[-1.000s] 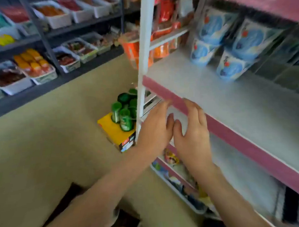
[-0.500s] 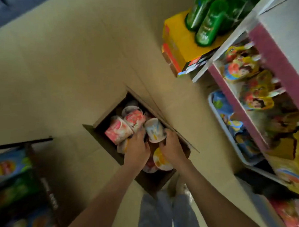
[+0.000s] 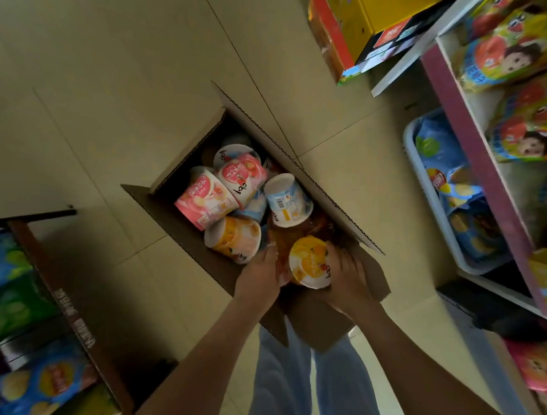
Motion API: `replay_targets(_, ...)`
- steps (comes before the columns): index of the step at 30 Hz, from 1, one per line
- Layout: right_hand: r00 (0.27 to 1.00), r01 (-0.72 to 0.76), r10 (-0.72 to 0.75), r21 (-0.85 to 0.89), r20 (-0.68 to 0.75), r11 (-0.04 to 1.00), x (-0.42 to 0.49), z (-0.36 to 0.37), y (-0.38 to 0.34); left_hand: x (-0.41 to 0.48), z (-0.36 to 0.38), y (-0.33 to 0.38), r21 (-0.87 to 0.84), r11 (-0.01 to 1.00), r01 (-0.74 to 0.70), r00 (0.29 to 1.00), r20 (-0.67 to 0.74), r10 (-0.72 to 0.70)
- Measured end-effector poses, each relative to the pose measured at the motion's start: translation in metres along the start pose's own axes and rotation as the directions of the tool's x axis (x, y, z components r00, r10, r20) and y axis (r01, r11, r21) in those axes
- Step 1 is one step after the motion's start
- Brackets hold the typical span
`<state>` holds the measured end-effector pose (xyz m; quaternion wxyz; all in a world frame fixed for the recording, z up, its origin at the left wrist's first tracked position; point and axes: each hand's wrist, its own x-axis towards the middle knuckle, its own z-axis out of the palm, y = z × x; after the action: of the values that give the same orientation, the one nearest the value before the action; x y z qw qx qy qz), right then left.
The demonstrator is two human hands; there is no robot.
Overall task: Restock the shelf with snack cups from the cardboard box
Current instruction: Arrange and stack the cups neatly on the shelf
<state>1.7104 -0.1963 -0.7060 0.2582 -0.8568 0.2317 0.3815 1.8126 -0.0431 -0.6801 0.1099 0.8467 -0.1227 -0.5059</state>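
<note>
Inside cardboard box (image 3: 312, 181), left hand (image 3: 259, 280) and right hand (image 3: 348, 277) grip orange cup (image 3: 310, 262)

1. Down on the floor (image 3: 104, 89), dead centre: cardboard box (image 3: 295, 168), snack cups (image 3: 203, 198) heaped inside.
2. At the box's near end: nearest cup (image 3: 310, 262), between left hand (image 3: 259, 280) and right hand (image 3: 347, 276), touching the right.
3. Right of the box: basket (image 3: 426, 185) on the floor, under the shelf (image 3: 470, 154).
4. Far left: display rack (image 3: 66, 294), well apart from the box.

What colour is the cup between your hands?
The cup is yellow-orange with a white rim; the head view, the only one, shows it clearly.
</note>
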Motion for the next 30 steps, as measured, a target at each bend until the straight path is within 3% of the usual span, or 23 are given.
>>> replay_targets(3, 0.999, 0.003, 0.001, 0.115, -0.032, 0.993, 0.001, -0.01, -0.004, -0.007, 0.006, -0.009, 0.053, 0.999, 0.009, 0.997, -0.075, -0.005)
replay_targets(6, 0.996, 0.088, -0.088, 0.02, -0.029, 0.996, -0.001, -0.022, -0.022, -0.012, 0.006, -0.012, 0.055, 0.998, 0.015, 0.98, -0.197, -0.004)
replay_targets(8, 0.984, 0.143, -0.147, -0.042, -0.102, 0.989, -0.002, -0.033, -0.039, -0.015, 0.003, -0.01, 0.039, 0.999, 0.031, 0.954, -0.3, -0.017)
replay_targets(12, 0.866, 0.178, -0.277, -0.26, -0.416, 0.949, 0.002, -0.05, -0.068, -0.019, -0.007, -0.004, 0.063, 0.988, 0.14, 0.837, -0.54, -0.084)
replay_targets(16, 0.844, 0.121, -0.303, -0.394, -0.443, 0.911, 0.008, -0.065, -0.09, -0.023, -0.016, -0.01, -0.051, 0.959, 0.28, 0.718, -0.652, -0.244)
replay_targets(21, 0.933, 0.075, -0.221, -0.447, -0.285, 0.891, 0.014, -0.069, -0.097, -0.022, -0.016, -0.027, -0.385, 0.857, 0.342, 0.593, -0.619, -0.515)
replay_targets(25, 0.943, 0.028, -0.188, -0.497, -0.274, 0.867, 0.022, -0.062, -0.088, -0.017, -0.007, -0.032, -0.506, 0.824, 0.256, 0.687, -0.504, -0.523)
replay_targets(28, 0.912, 0.047, -0.255, -0.537, -0.321, 0.843, 0.028, -0.056, -0.084, -0.01, -0.003, -0.026, -0.659, 0.748, 0.079, 0.686, -0.508, -0.521)
replay_targets(30, 0.853, 0.062, -0.305, -0.498, -0.424, 0.865, 0.03, -0.056, -0.082, -0.012, -0.004, -0.025, -0.726, 0.688, 0.005, 0.685, -0.499, -0.531)
